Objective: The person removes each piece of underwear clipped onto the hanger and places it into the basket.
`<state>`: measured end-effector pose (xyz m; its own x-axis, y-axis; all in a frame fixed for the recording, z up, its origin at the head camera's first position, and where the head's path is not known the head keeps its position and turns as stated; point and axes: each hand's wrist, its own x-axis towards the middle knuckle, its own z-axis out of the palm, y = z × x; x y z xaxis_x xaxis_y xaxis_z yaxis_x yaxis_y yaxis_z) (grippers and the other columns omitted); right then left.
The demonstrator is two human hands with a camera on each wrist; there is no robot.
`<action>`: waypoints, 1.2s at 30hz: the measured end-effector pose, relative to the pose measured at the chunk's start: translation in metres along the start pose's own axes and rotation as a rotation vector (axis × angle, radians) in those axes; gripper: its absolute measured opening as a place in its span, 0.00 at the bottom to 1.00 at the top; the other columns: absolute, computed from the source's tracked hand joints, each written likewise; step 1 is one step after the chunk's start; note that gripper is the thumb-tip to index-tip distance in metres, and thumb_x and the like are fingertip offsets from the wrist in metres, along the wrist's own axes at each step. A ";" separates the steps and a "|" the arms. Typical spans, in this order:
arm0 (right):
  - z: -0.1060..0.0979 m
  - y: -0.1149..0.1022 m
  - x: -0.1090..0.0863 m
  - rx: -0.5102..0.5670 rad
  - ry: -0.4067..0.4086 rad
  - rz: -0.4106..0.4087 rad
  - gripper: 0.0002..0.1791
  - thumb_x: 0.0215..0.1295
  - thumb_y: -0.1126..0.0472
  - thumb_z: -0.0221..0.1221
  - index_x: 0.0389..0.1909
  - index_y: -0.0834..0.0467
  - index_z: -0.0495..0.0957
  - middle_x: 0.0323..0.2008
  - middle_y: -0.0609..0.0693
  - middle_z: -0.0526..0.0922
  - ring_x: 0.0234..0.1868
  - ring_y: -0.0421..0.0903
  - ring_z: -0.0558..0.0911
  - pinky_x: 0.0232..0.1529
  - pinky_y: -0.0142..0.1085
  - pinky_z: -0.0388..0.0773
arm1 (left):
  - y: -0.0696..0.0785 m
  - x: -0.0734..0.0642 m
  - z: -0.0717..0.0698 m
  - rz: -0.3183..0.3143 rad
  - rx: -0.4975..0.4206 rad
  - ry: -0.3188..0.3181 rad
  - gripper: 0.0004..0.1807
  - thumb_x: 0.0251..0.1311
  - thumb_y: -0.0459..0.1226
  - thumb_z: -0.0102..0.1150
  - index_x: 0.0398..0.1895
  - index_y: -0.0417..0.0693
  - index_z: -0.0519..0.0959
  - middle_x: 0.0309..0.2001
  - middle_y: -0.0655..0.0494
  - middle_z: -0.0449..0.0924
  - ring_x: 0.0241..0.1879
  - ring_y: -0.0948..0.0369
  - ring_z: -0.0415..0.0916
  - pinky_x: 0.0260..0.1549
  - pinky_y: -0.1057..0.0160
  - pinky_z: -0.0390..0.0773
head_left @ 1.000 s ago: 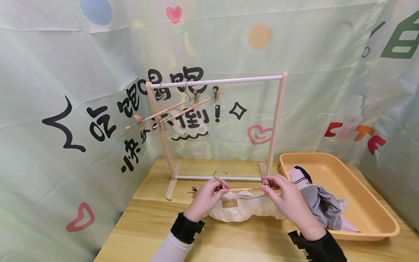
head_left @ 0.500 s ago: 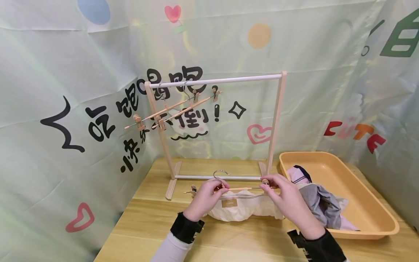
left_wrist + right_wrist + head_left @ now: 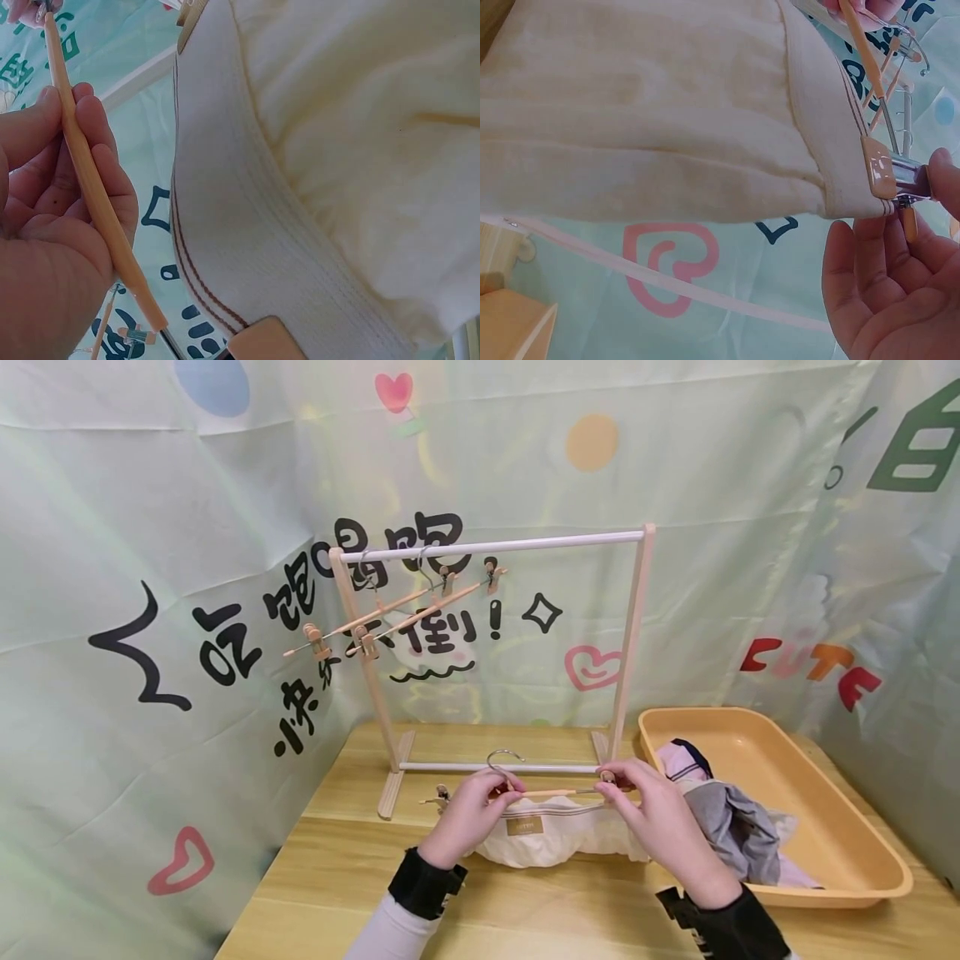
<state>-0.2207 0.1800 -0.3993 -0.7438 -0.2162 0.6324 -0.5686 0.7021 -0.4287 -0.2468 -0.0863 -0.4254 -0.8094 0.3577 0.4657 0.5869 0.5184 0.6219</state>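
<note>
My left hand [image 3: 477,810] grips the wooden bar of a clip hanger [image 3: 101,191] near its metal hook [image 3: 504,755]. The thumb lies on one side of the bar and the fingers curl round the other. At the hanger's right end, my right hand [image 3: 660,810] pinches a clip [image 3: 881,166] between thumb and fingers. That clip sits over the waistband corner of a cream garment [image 3: 555,843], which hangs below the bar. Two thin brown lines run along the waistband [image 3: 217,187], and a tan label [image 3: 524,826] is on its front. Another clip [image 3: 442,793] shows left of my left hand.
A wooden rack [image 3: 633,635] with a white top rail [image 3: 525,543] stands behind the hands. Two clip hangers [image 3: 435,606] hang at its left end. To the right, an orange tray [image 3: 832,793] holds crumpled grey [image 3: 738,831] and pink clothes on the wooden table [image 3: 315,877].
</note>
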 end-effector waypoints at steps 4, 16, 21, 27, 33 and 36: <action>0.000 -0.001 0.000 -0.005 -0.003 0.006 0.07 0.63 0.56 0.61 0.40 0.53 0.79 0.34 0.45 0.80 0.35 0.40 0.76 0.31 0.43 0.81 | 0.001 0.000 0.000 0.013 0.009 0.008 0.06 0.64 0.40 0.56 0.37 0.51 0.82 0.33 0.60 0.80 0.35 0.66 0.71 0.34 0.63 0.78; -0.001 -0.004 0.001 -0.012 0.012 -0.010 0.06 0.61 0.59 0.62 0.38 0.53 0.79 0.33 0.45 0.80 0.34 0.39 0.76 0.29 0.41 0.81 | 0.001 -0.001 0.000 0.014 0.006 0.011 0.07 0.64 0.40 0.57 0.37 0.48 0.82 0.33 0.60 0.80 0.35 0.65 0.72 0.34 0.62 0.78; -0.001 -0.004 0.000 -0.015 0.023 -0.022 0.06 0.61 0.59 0.62 0.38 0.54 0.79 0.33 0.45 0.80 0.34 0.39 0.76 0.29 0.41 0.81 | 0.000 -0.001 0.000 0.008 0.003 0.009 0.07 0.64 0.40 0.56 0.37 0.49 0.82 0.34 0.61 0.80 0.35 0.66 0.72 0.34 0.62 0.78; 0.000 -0.004 0.000 -0.015 0.044 -0.043 0.06 0.60 0.61 0.62 0.38 0.54 0.79 0.33 0.45 0.80 0.34 0.39 0.77 0.29 0.41 0.81 | 0.001 -0.002 0.000 -0.001 -0.002 0.002 0.08 0.64 0.40 0.56 0.38 0.47 0.82 0.34 0.60 0.80 0.35 0.66 0.72 0.34 0.62 0.78; 0.001 -0.004 0.000 -0.019 0.061 -0.049 0.06 0.59 0.61 0.63 0.37 0.54 0.79 0.32 0.44 0.80 0.34 0.38 0.76 0.29 0.41 0.80 | 0.001 -0.002 0.000 -0.007 -0.002 -0.002 0.07 0.64 0.40 0.56 0.38 0.48 0.82 0.34 0.60 0.80 0.35 0.66 0.72 0.35 0.62 0.78; 0.000 -0.004 0.000 -0.017 0.064 -0.050 0.06 0.59 0.61 0.63 0.37 0.53 0.79 0.32 0.44 0.80 0.33 0.38 0.76 0.28 0.40 0.80 | 0.001 -0.002 0.000 -0.006 -0.008 -0.002 0.08 0.64 0.40 0.56 0.38 0.47 0.82 0.34 0.60 0.80 0.35 0.65 0.72 0.35 0.62 0.78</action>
<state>-0.2185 0.1769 -0.3978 -0.6907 -0.2077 0.6927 -0.5977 0.7032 -0.3851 -0.2446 -0.0867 -0.4256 -0.8130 0.3561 0.4607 0.5821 0.5147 0.6294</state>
